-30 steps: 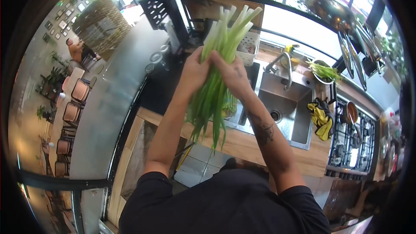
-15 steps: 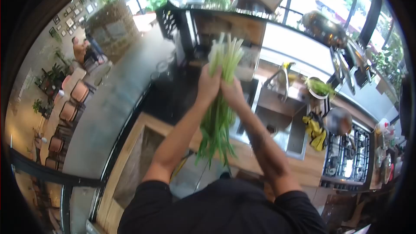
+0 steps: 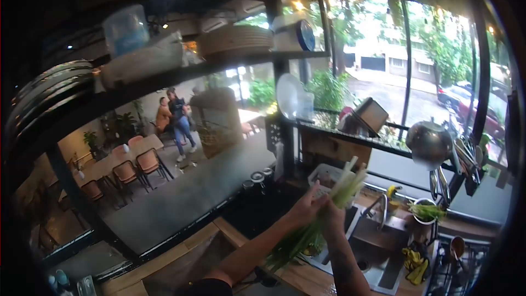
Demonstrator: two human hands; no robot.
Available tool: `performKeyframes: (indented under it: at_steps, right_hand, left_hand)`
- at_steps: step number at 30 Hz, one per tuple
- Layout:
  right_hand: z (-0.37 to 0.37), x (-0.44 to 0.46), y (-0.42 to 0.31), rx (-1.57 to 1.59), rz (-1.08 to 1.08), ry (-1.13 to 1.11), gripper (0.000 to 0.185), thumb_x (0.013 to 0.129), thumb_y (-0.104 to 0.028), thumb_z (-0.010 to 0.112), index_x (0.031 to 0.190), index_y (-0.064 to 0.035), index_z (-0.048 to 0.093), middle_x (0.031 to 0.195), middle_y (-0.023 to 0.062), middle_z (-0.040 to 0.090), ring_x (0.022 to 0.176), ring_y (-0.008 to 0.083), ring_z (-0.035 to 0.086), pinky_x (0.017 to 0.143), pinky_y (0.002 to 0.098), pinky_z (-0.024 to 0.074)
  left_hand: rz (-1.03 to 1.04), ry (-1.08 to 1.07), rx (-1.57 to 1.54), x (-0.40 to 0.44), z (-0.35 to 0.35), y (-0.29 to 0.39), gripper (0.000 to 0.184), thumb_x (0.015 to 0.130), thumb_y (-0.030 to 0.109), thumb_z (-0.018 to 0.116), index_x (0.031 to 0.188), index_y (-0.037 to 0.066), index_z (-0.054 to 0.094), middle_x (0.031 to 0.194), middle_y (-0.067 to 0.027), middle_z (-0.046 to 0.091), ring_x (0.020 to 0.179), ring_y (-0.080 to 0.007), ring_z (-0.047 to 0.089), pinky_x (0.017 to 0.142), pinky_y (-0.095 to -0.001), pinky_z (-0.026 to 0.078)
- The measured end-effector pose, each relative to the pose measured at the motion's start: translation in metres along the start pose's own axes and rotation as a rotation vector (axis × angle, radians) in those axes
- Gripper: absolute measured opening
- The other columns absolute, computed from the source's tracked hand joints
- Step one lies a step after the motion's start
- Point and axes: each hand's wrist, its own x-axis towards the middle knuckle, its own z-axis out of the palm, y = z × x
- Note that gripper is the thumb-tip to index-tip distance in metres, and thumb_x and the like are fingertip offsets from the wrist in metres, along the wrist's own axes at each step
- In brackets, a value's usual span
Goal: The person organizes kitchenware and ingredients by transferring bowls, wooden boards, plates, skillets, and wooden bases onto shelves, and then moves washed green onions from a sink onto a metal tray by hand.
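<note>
A long bunch of green onions (image 3: 350, 187) is held up at an angle over the counter left of the sink. Its pale stalk ends point up and right, and its green leaves hang down and left. My right hand (image 3: 333, 219) is wrapped around the stalks near their pale part. Pressed up against it, my left hand (image 3: 304, 209) holds the same bunch from the left; some of its fingers are hidden behind the stalks. A white basket (image 3: 324, 175) sits just behind the hands.
Right of the hands is a steel sink (image 3: 378, 244) with a faucet (image 3: 379, 206). Beyond it are a bowl of greens (image 3: 426, 211), yellow-black gloves (image 3: 415, 267) and a stove (image 3: 466, 274). Utensils (image 3: 467, 159) hang at right. A loaded shelf (image 3: 219, 66) crosses overhead. Two people (image 3: 174, 118) are far off.
My view has lifted and turned, showing the overhead shelf and street. The green onions have gone from nearly upright to slanting right, still in both hands. A second person now stands in the background.
</note>
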Motion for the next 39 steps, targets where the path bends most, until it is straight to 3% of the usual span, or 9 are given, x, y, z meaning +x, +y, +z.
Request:
performKeyframes:
  at_steps: [5,12,13,15,16,20,22,26,39]
  right_hand:
    - [0.019,-0.052,-0.076,0.041,-0.229,-0.067,0.041,0.091,-0.017,0.075,0.124,0.0002,0.057,0.097,0.0066,0.066,0.088,0.0173,0.067,0.077,0.0325,0.0546]
    - [-0.011,-0.105,-0.128,0.071,-0.406,0.005,0.049,0.089,-0.008,0.073,0.129,0.004,0.048,0.097,0.0082,0.064,0.088,0.0184,0.067,0.087,0.0328,0.0529]
    - [-0.018,-0.113,-0.131,0.104,-0.424,0.025,0.048,0.089,-0.005,0.073,0.128,0.0036,0.048,0.096,0.0081,0.063,0.089,0.0187,0.067,0.088,0.0339,0.0532]
    - [-0.032,-0.129,-0.139,0.168,-0.449,0.075,0.046,0.087,-0.001,0.073,0.126,0.0016,0.048,0.096,0.0081,0.061,0.092,0.0207,0.066,0.09,0.0374,0.0537]
    - [-0.039,-0.138,-0.141,0.161,-0.463,0.12,0.046,0.087,-0.001,0.073,0.126,0.0016,0.048,0.096,0.0081,0.061,0.092,0.0207,0.066,0.09,0.0374,0.0537]
    - [-0.065,-0.178,-0.15,0.181,-0.459,0.158,0.049,0.09,-0.003,0.071,0.129,-0.0039,0.042,0.096,0.0068,0.057,0.093,0.0208,0.063,0.091,0.0374,0.0526]
    - [-0.077,-0.199,-0.153,0.19,-0.513,0.156,0.047,0.091,-0.005,0.069,0.13,-0.0036,0.042,0.096,0.0074,0.057,0.096,0.0212,0.062,0.093,0.0388,0.0514]
    - [-0.098,-0.238,-0.154,0.185,-0.521,0.325,0.047,0.091,-0.004,0.069,0.13,-0.0039,0.042,0.1,0.0084,0.059,0.097,0.0216,0.063,0.094,0.0376,0.0504]
    - [-0.155,-0.285,-0.135,0.317,-0.642,0.449,0.043,0.098,-0.017,0.064,0.135,-0.0081,0.043,0.098,0.0045,0.055,0.092,0.0181,0.057,0.096,0.0361,0.0482]
  left_hand:
    - [0.223,0.208,0.257,-0.016,-0.027,0.04,0.056,0.104,0.041,0.057,0.139,-0.003,0.052,0.128,-0.0183,0.064,0.119,-0.0267,0.062,0.102,-0.0375,0.049]
    - [0.817,0.901,0.928,0.028,-0.108,0.367,0.055,0.083,0.038,0.082,0.119,0.002,0.061,0.105,-0.0166,0.071,0.098,-0.0286,0.071,0.088,-0.0446,0.055]
    - [1.092,0.864,0.934,0.044,-0.113,0.421,0.046,0.092,0.034,0.074,0.128,0.008,0.061,0.111,-0.0114,0.07,0.103,-0.0191,0.068,0.084,-0.0345,0.056]
    - [1.436,1.154,1.559,0.083,-0.149,0.514,0.043,0.093,0.035,0.072,0.126,0.007,0.064,0.119,-0.0188,0.07,0.109,-0.0381,0.068,0.096,-0.0452,0.052]
    - [0.852,1.298,1.654,0.064,-0.107,0.544,0.054,0.089,0.013,0.071,0.139,0.002,0.054,0.151,-0.0202,0.048,0.135,-0.0366,0.05,0.111,-0.0461,0.043]
    - [0.381,1.399,2.035,0.097,-0.153,0.603,0.084,0.09,0.012,0.074,0.16,0.009,0.028,0.166,-0.0204,0.021,0.153,-0.0355,0.023,0.126,-0.0473,0.022]
    - [0.422,1.31,1.822,0.091,-0.136,0.595,0.071,0.091,0.012,0.073,0.154,0.01,0.04,0.157,-0.0199,0.04,0.146,-0.0355,0.037,0.121,-0.0513,0.028]
    - [0.703,1.439,2.082,0.204,-0.334,0.681,0.033,0.104,0.023,0.052,0.121,0.001,0.071,0.13,-0.0206,0.065,0.118,-0.0404,0.059,0.112,-0.0583,0.037]
    - [0.88,1.476,2.209,0.1,-0.193,0.652,0.031,0.103,0.023,0.057,0.122,0.004,0.072,0.133,-0.0222,0.063,0.121,-0.0409,0.058,0.11,-0.0619,0.038]
